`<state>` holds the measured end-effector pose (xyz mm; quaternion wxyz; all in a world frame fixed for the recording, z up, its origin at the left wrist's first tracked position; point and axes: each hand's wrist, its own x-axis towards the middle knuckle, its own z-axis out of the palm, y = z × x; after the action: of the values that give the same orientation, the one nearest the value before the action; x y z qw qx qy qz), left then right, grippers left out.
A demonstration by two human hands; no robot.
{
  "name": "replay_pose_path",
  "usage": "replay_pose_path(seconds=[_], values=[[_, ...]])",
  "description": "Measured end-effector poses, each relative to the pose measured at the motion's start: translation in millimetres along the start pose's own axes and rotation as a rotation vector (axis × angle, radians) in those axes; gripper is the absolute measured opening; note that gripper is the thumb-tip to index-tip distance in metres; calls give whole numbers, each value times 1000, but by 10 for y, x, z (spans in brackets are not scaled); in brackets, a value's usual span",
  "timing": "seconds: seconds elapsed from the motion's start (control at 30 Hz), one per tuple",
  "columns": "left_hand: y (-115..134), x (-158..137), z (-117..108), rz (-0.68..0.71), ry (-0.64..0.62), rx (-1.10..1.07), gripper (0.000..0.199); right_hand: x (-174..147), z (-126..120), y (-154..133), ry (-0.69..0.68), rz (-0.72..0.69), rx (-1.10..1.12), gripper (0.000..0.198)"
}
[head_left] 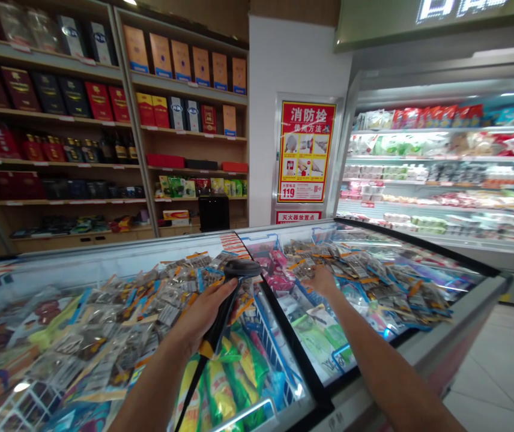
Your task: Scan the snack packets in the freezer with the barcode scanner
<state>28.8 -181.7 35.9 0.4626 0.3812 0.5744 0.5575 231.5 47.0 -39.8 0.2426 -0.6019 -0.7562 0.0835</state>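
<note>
The left hand (205,312) was wrapped around the handle of a black scanner (241,268), thumb along the upper side, the grip firm to judge by its look. The scanner's head stood just beyond the far end of the bar (295,342) that divides the freezer (459,324). The right hand (322,279) reached out to the right of the bar, at the near edge of the right pile of packets (356,264). Its fingers were partly bent; whether they had hold of a packet could not be told, owing to blur.

A second, left pile (158,300) spread to the left of the bar. Green packs (239,366) lay lower, just left of the bar.

Hazards were noted as follows. The right pile ran loosely to the rim farthest right of the bar; a careless push there could send packets to the floor. Both piles overlapped, so a packet drawn from beneath could drag its neighbours, and a scanner aimed into either might read the wrong label. The cable (193,390) hung to the left of the bar, above the green packs; a sharp swing of the scanner could snag it on packets there.
</note>
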Motion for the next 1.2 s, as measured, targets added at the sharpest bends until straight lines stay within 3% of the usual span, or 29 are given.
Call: replay_pose_path(seconds=[0.1,0.3,0.53,0.87,0.97,1.2], values=[[-9,2,-3,2,-33,-14,37,34,54,-21,56,-13,92,41],[-29,-12,-5,12,-82,-15,36,116,166,-25,166,-69,564,41],[-37,-11,-5,21,-147,1,37,147,268,2,152,-50,938,48],[-20,-21,-6,36,-157,9,37,97,208,-70,120,4,1089,54],[19,-36,-14,41,-69,-20,36,97,219,-56,134,7,1069,54],[104,22,-246,116,332,94,37,53,227,-192,83,31,1144,51]])
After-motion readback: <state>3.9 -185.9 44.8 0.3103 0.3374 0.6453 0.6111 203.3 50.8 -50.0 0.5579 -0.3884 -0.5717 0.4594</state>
